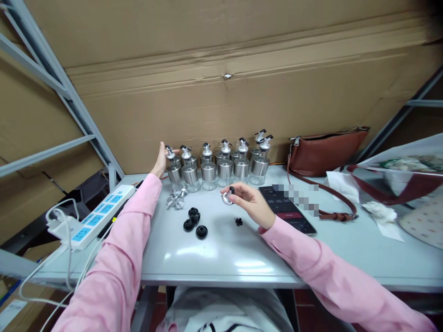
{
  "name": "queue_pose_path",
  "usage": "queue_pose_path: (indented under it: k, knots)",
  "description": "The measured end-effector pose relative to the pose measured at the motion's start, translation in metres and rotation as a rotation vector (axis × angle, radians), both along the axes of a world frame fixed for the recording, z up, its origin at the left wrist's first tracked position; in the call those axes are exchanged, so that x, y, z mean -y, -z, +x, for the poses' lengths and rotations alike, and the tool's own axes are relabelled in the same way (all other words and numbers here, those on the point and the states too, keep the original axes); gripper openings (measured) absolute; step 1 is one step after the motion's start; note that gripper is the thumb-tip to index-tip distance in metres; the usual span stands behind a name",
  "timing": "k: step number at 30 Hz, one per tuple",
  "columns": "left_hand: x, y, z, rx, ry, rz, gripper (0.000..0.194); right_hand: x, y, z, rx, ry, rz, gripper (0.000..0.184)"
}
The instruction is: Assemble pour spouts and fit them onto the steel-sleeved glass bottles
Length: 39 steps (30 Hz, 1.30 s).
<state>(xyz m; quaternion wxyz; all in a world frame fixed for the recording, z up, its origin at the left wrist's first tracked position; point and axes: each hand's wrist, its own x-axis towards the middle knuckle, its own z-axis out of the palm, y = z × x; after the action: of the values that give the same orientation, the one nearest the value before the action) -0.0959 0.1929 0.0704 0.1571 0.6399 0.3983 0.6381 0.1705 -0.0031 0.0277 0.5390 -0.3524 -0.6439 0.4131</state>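
At the left end of a row of glass oil bottles with steel bands, my left hand (160, 159) reaches beside and behind the leftmost bottle (175, 174). Its thumb points up, apart from the fingers, which stretch behind the bottle's neck and are partly hidden. My right hand (251, 203) pinches a silver pourer cap (226, 198) with a black part on it, above the table. Loose silver pourer caps (177, 199) lie in front of the bottles on the left. Several black round stoppers (201, 231) lie nearer to me, and a cluster of small black pieces (238, 222) rests below my right hand.
A phone (294, 216) showing a timer lies beside my right forearm. Behind it are a brown handbag (327, 152) with its strap and crumpled tissues (380, 213). A white power strip (100, 216) with cables lies at the left. Cardboard (221, 106) stands behind the bottles.
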Motion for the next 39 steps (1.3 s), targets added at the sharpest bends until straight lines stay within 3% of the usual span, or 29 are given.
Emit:
queue_pose_path:
  k: [3,6,8,13,16,19,23,29,33,39]
  knots:
    - [0.001,0.000,-0.004,0.037,0.033,-0.093,0.067,0.001,-0.001,-0.001,-0.015,0.007,0.001,0.031]
    - [0.003,-0.012,-0.015,0.026,-0.001,-0.135,0.055,0.001,-0.001,-0.001,-0.059,0.037,0.016,0.031]
    - [0.007,-0.026,-0.025,-0.030,-0.075,-0.053,0.036,0.001,-0.002,-0.001,-0.087,0.090,0.049,0.029]
    - [0.039,-0.070,-0.031,-0.147,-0.176,0.309,0.022,-0.001,-0.002,-0.001,-0.131,0.230,0.136,0.024]
    - [0.072,-0.086,-0.010,-0.152,-0.149,0.413,0.015,-0.001,-0.002,-0.001,-0.134,0.261,0.151,0.024]
    - [0.108,-0.090,0.021,-0.151,-0.120,0.480,0.012,-0.001,-0.001,-0.001,-0.125,0.252,0.153,0.024]
    - [0.143,-0.070,0.061,-0.066,0.048,0.401,0.008,0.000,-0.001,0.000,-0.098,0.268,0.158,0.024]
    - [0.166,-0.009,0.097,0.013,0.442,0.050,0.021,-0.001,-0.001,0.000,-0.078,0.294,0.163,0.027]
    - [0.170,0.016,0.104,-0.115,0.456,0.012,0.016,-0.002,0.001,0.000,-0.110,0.291,0.160,0.026]
    - [0.167,0.034,0.101,-0.209,0.425,0.038,0.019,-0.002,0.002,0.001,-0.108,0.308,0.152,0.029]
